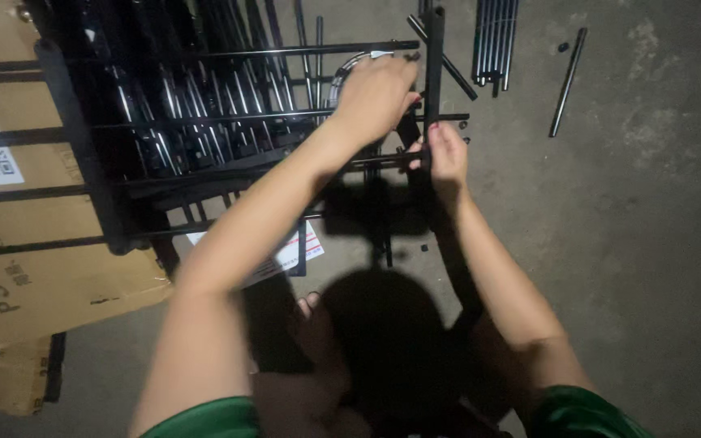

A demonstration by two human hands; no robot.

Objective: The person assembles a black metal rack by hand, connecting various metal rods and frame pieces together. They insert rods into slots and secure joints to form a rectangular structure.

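A black metal rack frame [83,154] stands in front of me, with thin horizontal rods running to a black upright post [435,57]. My left hand [375,97] reaches across and is closed on the frame near the upper rod where it meets the post. My right hand [446,154] sits lower, fingers pinched at the joint of a lower crossbar [383,161] and the post. What exactly the fingertips hold is too small to tell. Both forearms stretch forward from green sleeves.
Flattened brown cardboard [34,284] lies at the left under the frame. A bundle of black rods [495,40] and a single loose rod [568,81] lie on the grey concrete floor [651,243] at the back right. A printed paper sheet [294,251] lies below the frame. Small dark parts dot the floor.
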